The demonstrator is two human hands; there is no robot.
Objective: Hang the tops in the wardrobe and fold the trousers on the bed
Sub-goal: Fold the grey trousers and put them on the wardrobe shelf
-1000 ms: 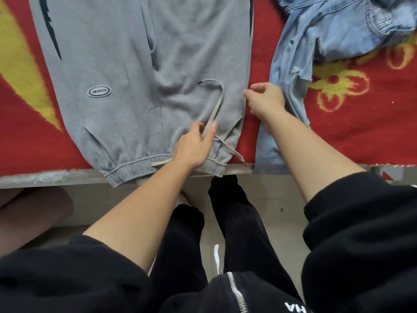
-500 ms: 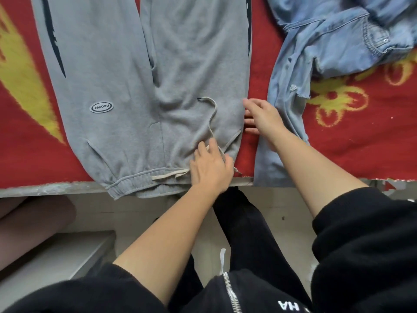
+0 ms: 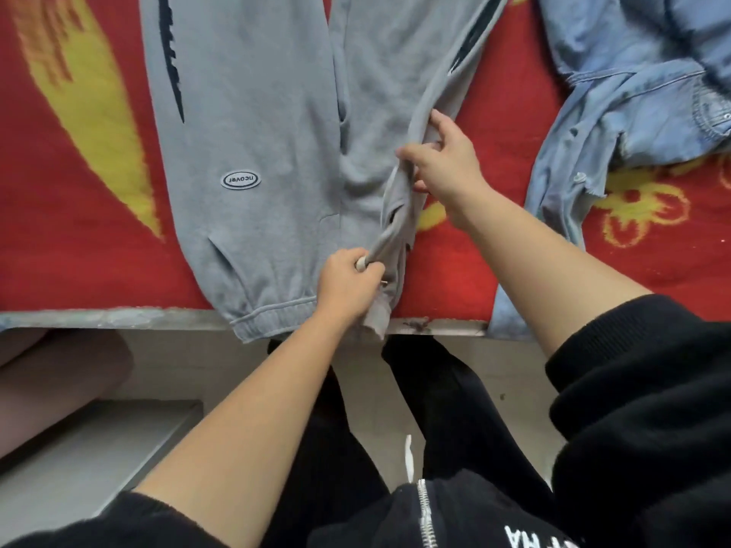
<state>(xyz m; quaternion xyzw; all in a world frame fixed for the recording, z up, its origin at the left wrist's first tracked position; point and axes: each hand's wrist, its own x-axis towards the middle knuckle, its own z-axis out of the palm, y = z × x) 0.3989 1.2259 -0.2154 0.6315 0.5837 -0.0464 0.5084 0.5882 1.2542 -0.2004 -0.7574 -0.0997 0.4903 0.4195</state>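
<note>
Curls the fingers of the left hand (image 3: 347, 282) tight round a bunch of grey cloth at the waist end of the trousers (image 3: 245, 112), just above the waistband (image 3: 273, 315). Shows something pale and cord-like at the knuckles, perhaps a drawstring end; cannot tell for sure. Pinches the outer side edge of the right-hand leg with the right hand (image 3: 449, 164), thumb on top, other fingers tucked under the cloth, one finger straighter along the fold. Holds that edge raised off the bed cover (image 3: 71, 251) as a ridge between the two grips.

Further out: lies waist toward the bed edge (image 3: 118, 316), waistband just over it, legs running up out of view. Flat and untouched on the left-hand leg, with the oval logo patch (image 3: 240, 179). Crumpled to the right, apart from the trousers: a denim shirt (image 3: 617, 92), one flap over the edge.

Reads as the lengthwise fold of the trousers, one leg due over the other, not yet laid. Calls next for carrying both grips across together toward the logo side, keeping the ridge taut, matching the side edges, tucking in any loose cord, then smoothing flat.
</note>
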